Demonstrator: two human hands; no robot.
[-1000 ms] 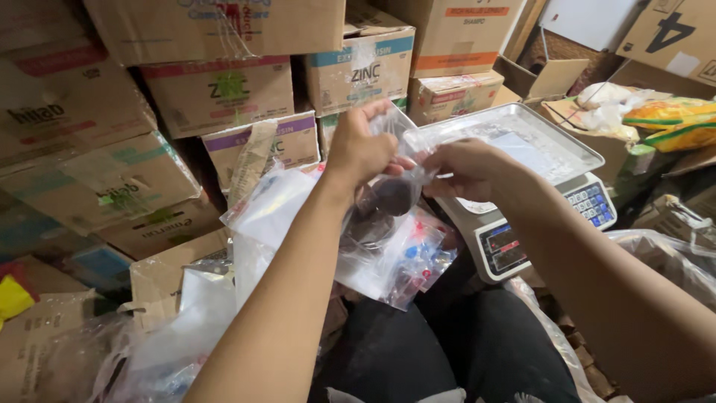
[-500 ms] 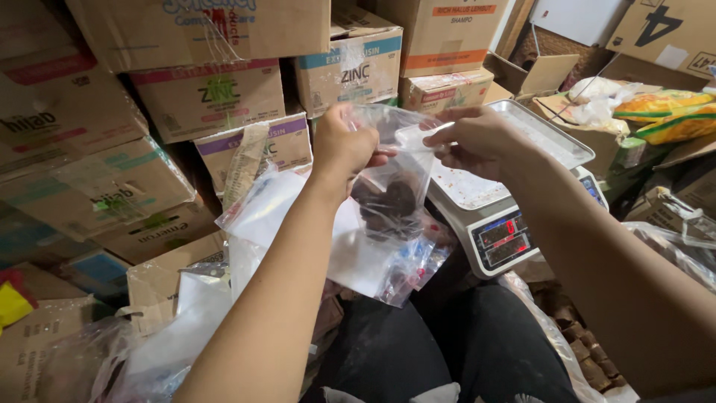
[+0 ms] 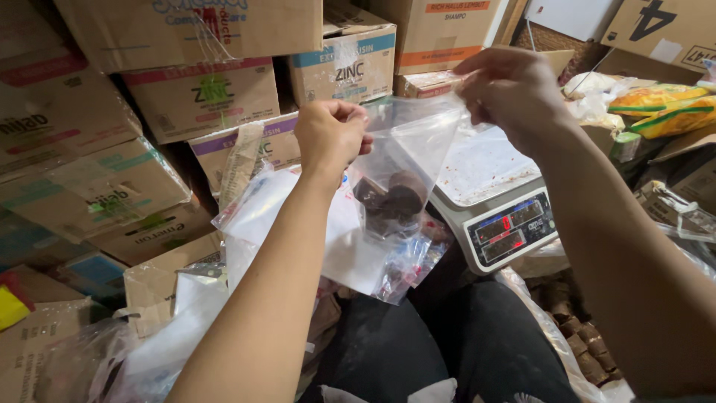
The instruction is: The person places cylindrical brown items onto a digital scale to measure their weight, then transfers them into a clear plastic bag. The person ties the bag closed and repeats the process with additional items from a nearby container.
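I hold a clear plastic bag up in front of me by its top edge. My left hand pinches the left corner and my right hand pinches the right corner. Dark brown round blocks sit in the bottom of the bag. Right behind the bag stands a digital scale with a metal weighing tray and a lit red display.
Stacked cardboard boxes fill the left and back. Loose clear plastic bags lie on my lap and to the left. Yellow and green packets sit at the right. More brown blocks lie below the scale.
Both hands have lifted the bag higher and drawn its top edge apart. My right hand moved up and to the right, and the blocks have settled at the bottom.
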